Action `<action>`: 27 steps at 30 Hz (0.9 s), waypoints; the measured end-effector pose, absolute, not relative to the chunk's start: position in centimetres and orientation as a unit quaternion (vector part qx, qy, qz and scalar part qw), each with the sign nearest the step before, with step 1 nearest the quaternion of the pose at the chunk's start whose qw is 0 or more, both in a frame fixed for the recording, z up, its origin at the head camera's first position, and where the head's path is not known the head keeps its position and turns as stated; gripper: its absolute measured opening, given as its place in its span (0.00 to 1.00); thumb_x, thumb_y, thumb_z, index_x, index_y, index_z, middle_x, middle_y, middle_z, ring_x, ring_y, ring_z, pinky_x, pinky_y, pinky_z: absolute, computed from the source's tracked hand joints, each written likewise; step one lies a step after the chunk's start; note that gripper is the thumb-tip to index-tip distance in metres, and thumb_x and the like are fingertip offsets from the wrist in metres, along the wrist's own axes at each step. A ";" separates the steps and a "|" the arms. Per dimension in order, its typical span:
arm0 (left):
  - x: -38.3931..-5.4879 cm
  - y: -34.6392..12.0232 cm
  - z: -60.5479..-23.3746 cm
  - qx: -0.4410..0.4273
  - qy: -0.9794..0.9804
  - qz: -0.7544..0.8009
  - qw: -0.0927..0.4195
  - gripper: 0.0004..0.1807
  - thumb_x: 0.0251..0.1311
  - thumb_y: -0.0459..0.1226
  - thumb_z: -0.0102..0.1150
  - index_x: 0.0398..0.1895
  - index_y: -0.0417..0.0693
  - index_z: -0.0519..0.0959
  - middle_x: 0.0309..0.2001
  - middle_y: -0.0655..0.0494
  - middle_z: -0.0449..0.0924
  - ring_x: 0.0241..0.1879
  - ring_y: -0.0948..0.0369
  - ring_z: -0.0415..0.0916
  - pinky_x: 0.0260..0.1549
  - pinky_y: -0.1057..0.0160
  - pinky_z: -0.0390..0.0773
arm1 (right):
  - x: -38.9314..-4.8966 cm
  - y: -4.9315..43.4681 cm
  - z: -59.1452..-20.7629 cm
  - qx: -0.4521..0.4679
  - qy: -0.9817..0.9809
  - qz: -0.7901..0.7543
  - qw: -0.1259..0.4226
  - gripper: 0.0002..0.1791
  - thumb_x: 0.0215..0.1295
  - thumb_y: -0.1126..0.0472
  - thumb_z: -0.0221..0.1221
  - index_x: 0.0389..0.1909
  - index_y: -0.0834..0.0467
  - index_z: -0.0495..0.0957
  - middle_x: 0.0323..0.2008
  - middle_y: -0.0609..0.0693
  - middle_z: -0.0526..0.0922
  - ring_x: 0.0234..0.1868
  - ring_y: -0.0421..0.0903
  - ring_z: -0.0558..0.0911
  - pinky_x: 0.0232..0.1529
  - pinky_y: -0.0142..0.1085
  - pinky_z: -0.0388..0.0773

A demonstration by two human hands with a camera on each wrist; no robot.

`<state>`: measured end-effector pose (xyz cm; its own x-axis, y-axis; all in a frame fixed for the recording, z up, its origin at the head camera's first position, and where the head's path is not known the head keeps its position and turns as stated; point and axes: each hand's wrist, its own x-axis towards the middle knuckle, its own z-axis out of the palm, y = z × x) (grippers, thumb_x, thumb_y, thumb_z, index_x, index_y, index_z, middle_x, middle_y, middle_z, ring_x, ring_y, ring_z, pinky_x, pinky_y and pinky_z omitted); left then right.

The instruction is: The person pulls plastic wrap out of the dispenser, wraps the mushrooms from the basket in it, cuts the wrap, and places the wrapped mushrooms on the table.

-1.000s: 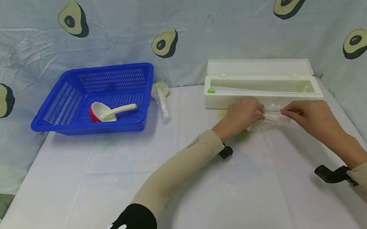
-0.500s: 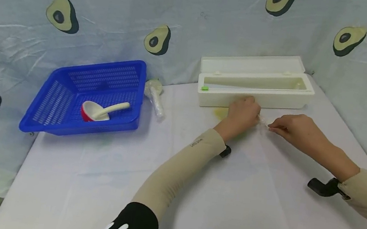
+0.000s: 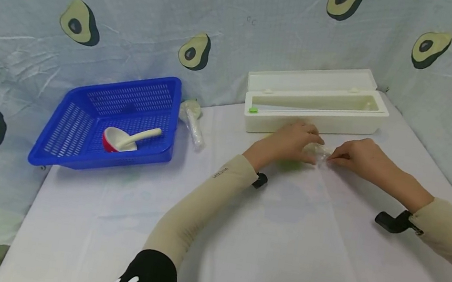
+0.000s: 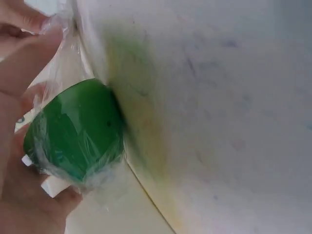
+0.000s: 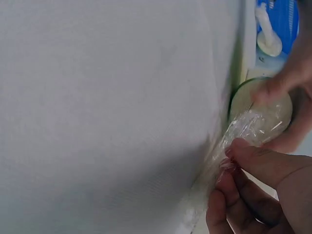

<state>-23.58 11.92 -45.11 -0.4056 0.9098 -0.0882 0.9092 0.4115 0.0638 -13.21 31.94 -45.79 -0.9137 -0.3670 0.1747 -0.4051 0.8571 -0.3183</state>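
Note:
My left hand point(image 3: 288, 142) holds a rounded, green-skinned piece point(image 4: 78, 124) with its fingers and thumb around it. Its pale round face point(image 5: 280, 109) shows in the right wrist view. Clear plastic film point(image 5: 243, 124) covers the piece and trails off as a gathered, twisted tail. The thumb and fingertips of my right hand point(image 3: 364, 160) pinch that tail just to the right of the piece. Both hands work low over the table, in front of a long white film dispenser box point(image 3: 319, 124). From the head view the piece is mostly hidden by my left hand.
The dispenser's lid point(image 3: 312, 80) is up, with a green slider point(image 3: 253, 110) on its front edge. At the left stands a blue perforated basket point(image 3: 46, 154) holding a white-handled spoon point(image 3: 144, 135) with a red-and-white bowl part. Beside it lies another film-wrapped piece point(image 3: 190, 108).
My right hand came left and down from the dispenser, drawing the film together into a tail. My left hand shifted slightly left and its fingers spread more around the piece.

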 end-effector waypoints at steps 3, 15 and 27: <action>-23.3 11.3 -45.0 0.547 0.835 -0.017 0.057 0.36 0.61 0.57 0.68 0.71 0.59 0.73 0.65 0.60 0.72 0.64 0.58 0.69 0.61 0.63 0.71 | -13.5 32.2 -45.5 0.179 -0.963 0.199 0.033 0.02 0.63 0.64 0.69 0.33 0.55 0.89 0.31 0.46 0.89 0.28 0.39 0.81 0.29 0.34 0.76; -22.5 11.2 -44.4 0.448 0.883 0.043 0.134 0.13 0.76 0.43 0.46 0.54 0.50 0.77 0.46 0.58 0.81 0.39 0.62 0.74 0.36 0.63 0.76 | -13.9 32.1 -44.7 0.100 -0.962 0.254 0.027 0.06 0.71 0.63 0.63 0.41 0.61 0.85 0.33 0.52 0.88 0.31 0.46 0.83 0.28 0.33 0.75; -21.9 13.5 -46.0 0.320 0.943 0.060 0.063 0.16 0.70 0.57 0.58 0.29 0.60 0.80 0.31 0.66 0.79 0.35 0.63 0.75 0.28 0.56 0.76 | -15.0 32.0 -43.7 0.127 -0.966 0.222 0.044 0.06 0.70 0.65 0.63 0.39 0.65 0.85 0.30 0.53 0.87 0.31 0.46 0.83 0.29 0.36 0.77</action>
